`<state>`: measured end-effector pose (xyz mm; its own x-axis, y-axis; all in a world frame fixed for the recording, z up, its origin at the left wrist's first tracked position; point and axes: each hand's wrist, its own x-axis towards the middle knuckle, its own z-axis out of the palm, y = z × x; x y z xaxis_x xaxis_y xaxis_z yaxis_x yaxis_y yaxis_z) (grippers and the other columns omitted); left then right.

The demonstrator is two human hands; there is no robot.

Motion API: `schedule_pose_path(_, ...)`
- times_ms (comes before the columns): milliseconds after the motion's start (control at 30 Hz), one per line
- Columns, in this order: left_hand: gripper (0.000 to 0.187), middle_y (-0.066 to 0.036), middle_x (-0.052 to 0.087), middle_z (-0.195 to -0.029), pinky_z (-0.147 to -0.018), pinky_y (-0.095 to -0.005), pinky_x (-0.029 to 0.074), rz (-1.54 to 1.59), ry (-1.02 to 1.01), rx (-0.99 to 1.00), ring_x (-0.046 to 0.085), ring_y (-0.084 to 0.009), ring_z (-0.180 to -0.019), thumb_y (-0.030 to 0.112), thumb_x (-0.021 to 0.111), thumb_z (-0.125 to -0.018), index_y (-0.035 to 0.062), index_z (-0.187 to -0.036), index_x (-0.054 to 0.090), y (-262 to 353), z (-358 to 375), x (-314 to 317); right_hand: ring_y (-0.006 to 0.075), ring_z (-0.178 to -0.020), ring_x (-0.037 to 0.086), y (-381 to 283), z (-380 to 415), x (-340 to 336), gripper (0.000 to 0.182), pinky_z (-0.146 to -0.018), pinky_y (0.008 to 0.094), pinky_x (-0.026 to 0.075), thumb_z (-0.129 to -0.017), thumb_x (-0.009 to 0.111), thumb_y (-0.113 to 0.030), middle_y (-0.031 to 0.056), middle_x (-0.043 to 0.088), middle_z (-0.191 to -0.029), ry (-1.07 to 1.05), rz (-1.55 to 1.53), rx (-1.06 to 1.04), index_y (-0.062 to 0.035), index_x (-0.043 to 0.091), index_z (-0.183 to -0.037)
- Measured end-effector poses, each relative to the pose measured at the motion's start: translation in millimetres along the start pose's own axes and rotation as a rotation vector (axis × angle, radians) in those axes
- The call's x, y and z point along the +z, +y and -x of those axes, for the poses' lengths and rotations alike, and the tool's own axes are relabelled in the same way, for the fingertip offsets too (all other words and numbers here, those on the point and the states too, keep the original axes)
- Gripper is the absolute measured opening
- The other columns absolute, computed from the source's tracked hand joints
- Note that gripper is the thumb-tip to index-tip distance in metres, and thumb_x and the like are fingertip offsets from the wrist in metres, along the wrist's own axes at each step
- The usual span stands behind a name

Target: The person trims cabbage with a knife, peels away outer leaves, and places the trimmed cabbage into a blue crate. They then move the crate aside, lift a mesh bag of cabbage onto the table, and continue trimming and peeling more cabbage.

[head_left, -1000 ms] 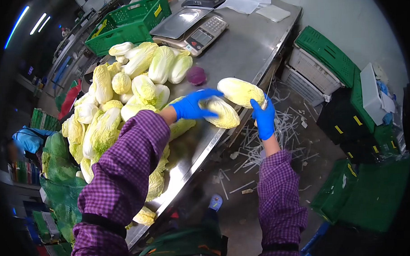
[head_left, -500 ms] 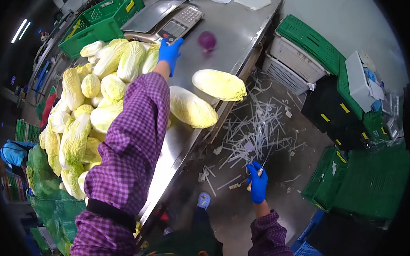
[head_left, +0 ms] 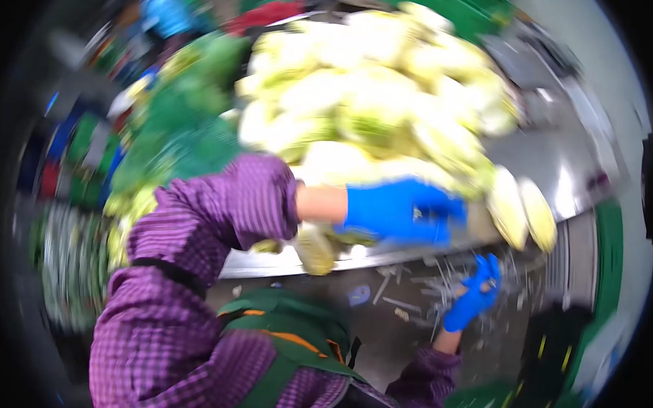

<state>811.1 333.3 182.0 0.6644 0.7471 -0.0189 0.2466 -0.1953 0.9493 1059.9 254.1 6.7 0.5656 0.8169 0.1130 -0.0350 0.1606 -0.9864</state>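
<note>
My left hand (head_left: 395,210), in a blue glove, reaches across the table's front edge, above the near side of the cabbage pile. It is blurred, but its fingers look apart and nothing shows in them. A heap of napa cabbages (head_left: 369,94) covers the steel table (head_left: 533,139). To the right of that hand, two trimmed napa cabbages (head_left: 507,208) lie side by side at the edge. My right hand (head_left: 473,296), also gloved in blue, is closed around a knife with a tan handle (head_left: 486,286), out past the table edge; its blade is hardly visible.
A dark purple round vegetable (head_left: 596,180) lies at the table's right end. Green netting (head_left: 188,151) is left of the heap, and a green crate (head_left: 449,5) stands behind. White strips (head_left: 402,303) litter the floor. Dark crates (head_left: 554,347) stand at lower right.
The view has swung to the left. My left hand has moved from near the scale back to the table's front edge by the heap. My right hand still holds the knife.
</note>
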Motion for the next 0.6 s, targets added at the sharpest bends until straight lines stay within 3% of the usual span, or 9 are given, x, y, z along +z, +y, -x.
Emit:
schedule_pose_path(67, 0.039, -0.012, 0.06, -0.113, -0.089, -0.0342, 0.045, -0.068, 0.002, -0.055, 0.058, -0.0245, -0.101, 0.026, 0.065, -0.083, 0.0069, -0.116, 0.057, -18.5, 99.9, 13.4, 0.0063, -0.056, 0.045, -43.5, 14.1, 42.9, 0.026, -0.047, 0.019, 0.034, -0.089, 0.053, -0.013, 0.009, 0.061, -0.113, -0.098, 0.239, 0.087, -0.0005, 0.06, -0.11)
schedule_pose_path(100, 0.038, -0.012, 0.059, -0.113, -0.089, -0.0346, 0.045, -0.053, 0.025, -0.125, 0.058, -0.0265, -0.101, 0.026, 0.064, -0.084, 0.0073, -0.116, 0.057, -31.6, 147.8, 21.8, 0.0052, -0.054, 0.043, -40.2, 24.9, 59.1, 0.026, -0.044, 0.0182, 0.032, -0.089, 0.053, -0.013, 0.0091, 0.062, -0.11, -0.168, 0.209, -0.019, -0.0013, 0.06, -0.11)
schedule_pose_path(167, 0.037, -0.013, 0.059, -0.113, -0.088, -0.0358, 0.046, -0.157, 0.138, -0.229, 0.058, -0.0275, -0.1, 0.025, 0.061, -0.085, 0.0078, -0.117, 0.056, -61.9, 237.0, 36.5, 0.0045, -0.053, 0.042, -39.4, 57.3, 95.2, 0.028, -0.045, 0.0178, 0.032, -0.088, 0.052, -0.012, 0.01, 0.064, -0.104, -0.348, 0.119, -0.028, -0.0004, 0.058, -0.113)
schedule_pose_path(267, 0.036, -0.013, 0.059, -0.112, -0.088, -0.0369, 0.046, -0.279, 0.381, -0.246, 0.058, -0.028, -0.101, 0.024, 0.061, -0.085, 0.0077, -0.117, 0.056, -100.2, 364.5, 41.7, 0.0042, -0.051, 0.043, -35.4, 130.1, 156.5, 0.031, -0.045, 0.017, 0.032, -0.089, 0.048, -0.006, 0.0135, 0.064, -0.1, -0.614, 0.045, 0.03, 0.003, 0.052, -0.119)
schedule_pose_path(367, 0.033, -0.011, 0.062, -0.108, -0.086, -0.0354, 0.048, -0.141, 0.739, -0.47, 0.061, -0.0248, -0.098, 0.022, 0.062, -0.085, 0.0068, -0.113, 0.058, -106.9, 474.5, 26.4, 0.0036, -0.049, 0.043, -35.0, 232.4, 215.2, 0.029, -0.042, 0.0165, 0.031, -0.09, 0.049, -0.005, 0.0123, 0.064, -0.096, -0.784, 0.023, 0.044, 0.0019, 0.053, -0.118)
schedule_pose_path(433, 0.031, -0.009, 0.064, -0.105, -0.083, -0.0322, 0.05, -0.19, 0.928, -0.512, 0.063, -0.0212, -0.095, 0.02, 0.064, -0.084, 0.0062, -0.111, 0.06, -121.3, 544.6, 9.8, 0.0035, -0.048, 0.043, -59.2, 308.1, 249.4, 0.028, -0.042, 0.0169, 0.033, -0.09, 0.051, -0.005, 0.0119, 0.064, -0.094, -0.873, 0.014, 0.284, 0.0008, 0.053, -0.117)
schedule_pose_path(533, 0.028, -0.007, 0.067, -0.098, -0.081, -0.0298, 0.05, -0.112, 1.205, -0.543, 0.063, -0.0165, -0.091, 0.017, 0.064, -0.084, 0.006, -0.11, 0.062, -147.9, 648.4, -12.6, 0.0037, -0.048, 0.045, -67.9, 416.3, 295.3, 0.026, -0.041, 0.0166, 0.035, -0.09, 0.051, -0.003, 0.0124, 0.064, -0.094, -1.019, 0.018, 0.326, -0.0001, 0.053, -0.115)
schedule_pose_path(600, 0.025, -0.009, 0.066, -0.098, -0.08, -0.0301, 0.05, 0.001, 1.341, -0.61, 0.064, -0.0182, -0.088, 0.016, 0.064, -0.082, 0.0056, -0.106, 0.063, -151.1, 704.3, -26.4, 0.0043, -0.048, 0.045, -75.0, 482.7, 321.1, 0.025, -0.042, 0.017, 0.035, -0.09, 0.052, -0.003, 0.0127, 0.064, -0.095, -1.103, 0.017, 0.403, 0.0, 0.053, -0.114)
